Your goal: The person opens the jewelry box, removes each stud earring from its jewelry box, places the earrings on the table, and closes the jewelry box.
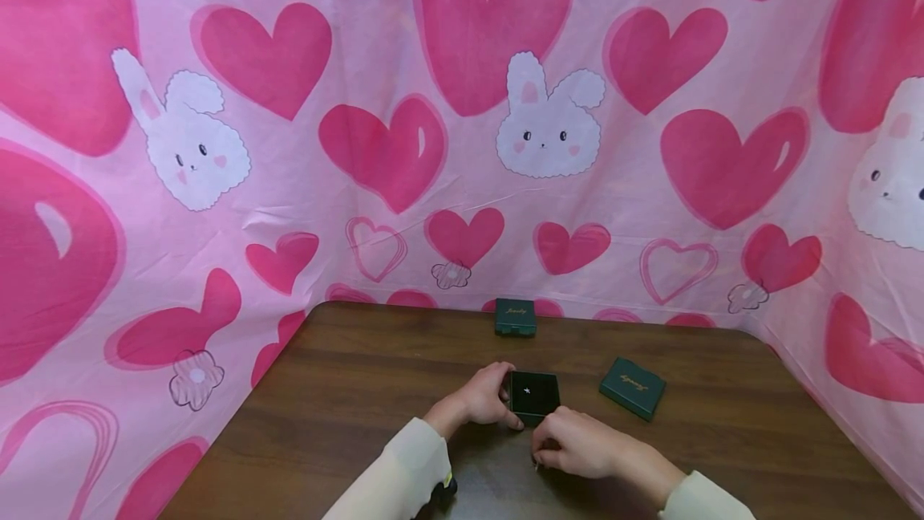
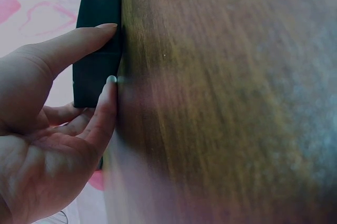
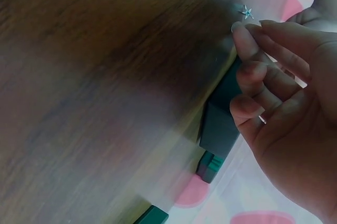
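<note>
A small jewelry box (image 1: 540, 402) with a black pad inside sits in the middle of the table. On its pad lies a tiny silver star-shaped earring (image 1: 526, 391). My left hand (image 1: 482, 397) grips the box from the left, thumb along the dark near wall (image 2: 97, 79) and fingers around the side. Just in front of the box's right corner is my right hand (image 1: 581, 444). Between thumb and fingertip it pinches another star-shaped earring (image 3: 248, 12), whose star sticks out past the fingertips; the other fingers are curled in.
Two dark green cases with gold lettering lie on the wooden table (image 1: 346, 392): one case (image 1: 516, 318) at the back edge, another case (image 1: 633, 387) to the right of the box. A pink heart-and-rabbit cloth (image 1: 462, 183) hangs behind and along the sides.
</note>
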A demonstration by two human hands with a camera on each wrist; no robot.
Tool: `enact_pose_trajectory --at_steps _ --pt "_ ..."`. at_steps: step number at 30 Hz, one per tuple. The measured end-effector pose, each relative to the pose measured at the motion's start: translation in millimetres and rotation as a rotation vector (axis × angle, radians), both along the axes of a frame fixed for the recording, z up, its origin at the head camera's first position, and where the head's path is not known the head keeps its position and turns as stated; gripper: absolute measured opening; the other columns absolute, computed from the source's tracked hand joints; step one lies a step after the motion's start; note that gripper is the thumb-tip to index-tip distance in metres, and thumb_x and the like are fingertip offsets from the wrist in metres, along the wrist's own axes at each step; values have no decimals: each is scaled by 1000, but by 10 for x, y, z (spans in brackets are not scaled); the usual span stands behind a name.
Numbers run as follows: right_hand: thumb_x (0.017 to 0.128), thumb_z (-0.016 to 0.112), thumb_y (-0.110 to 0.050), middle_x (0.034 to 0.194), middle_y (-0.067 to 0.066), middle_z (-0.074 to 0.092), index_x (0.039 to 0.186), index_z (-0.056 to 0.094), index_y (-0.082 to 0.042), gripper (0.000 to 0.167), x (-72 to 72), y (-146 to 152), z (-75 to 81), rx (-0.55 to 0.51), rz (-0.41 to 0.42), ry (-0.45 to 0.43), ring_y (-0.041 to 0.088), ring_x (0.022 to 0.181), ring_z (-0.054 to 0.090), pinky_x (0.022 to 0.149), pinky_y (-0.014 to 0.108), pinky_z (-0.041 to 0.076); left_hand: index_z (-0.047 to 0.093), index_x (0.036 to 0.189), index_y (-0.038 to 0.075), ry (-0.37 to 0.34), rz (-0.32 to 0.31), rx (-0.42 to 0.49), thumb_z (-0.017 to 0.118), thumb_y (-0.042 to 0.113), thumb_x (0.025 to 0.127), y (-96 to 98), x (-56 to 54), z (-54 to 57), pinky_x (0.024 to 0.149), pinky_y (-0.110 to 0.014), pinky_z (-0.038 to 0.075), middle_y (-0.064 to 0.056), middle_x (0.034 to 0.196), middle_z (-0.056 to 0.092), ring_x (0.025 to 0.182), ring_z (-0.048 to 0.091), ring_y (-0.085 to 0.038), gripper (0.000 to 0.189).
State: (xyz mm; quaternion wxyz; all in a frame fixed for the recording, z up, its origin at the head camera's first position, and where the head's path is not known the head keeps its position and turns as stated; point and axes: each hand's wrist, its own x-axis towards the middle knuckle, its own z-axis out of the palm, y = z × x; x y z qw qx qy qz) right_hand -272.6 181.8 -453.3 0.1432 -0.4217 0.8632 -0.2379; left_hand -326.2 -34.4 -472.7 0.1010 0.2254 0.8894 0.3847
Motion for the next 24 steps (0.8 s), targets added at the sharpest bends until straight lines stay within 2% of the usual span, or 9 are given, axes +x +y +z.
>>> enact_pose_trajectory --at_steps 14,24 --pt "97 72 -23 86 -21 65 96 76 -23 5 -50 37 71 5 -62 10 -1 72 56 68 24 50 54 130 6 -1 -5 3 94 11 71 -2 6 -4 83 -29 49 -1 103 55 90 52 -14 72" --pt "95 72 -24 87 -21 62 93 74 -22 4 -86 74 137 23 -88 156 6 80 58 69 31 50 53 133 7 -22 1 0 94 13 72 -1 -13 -13 85 -30 51 1 104 55 92 53 -14 73"
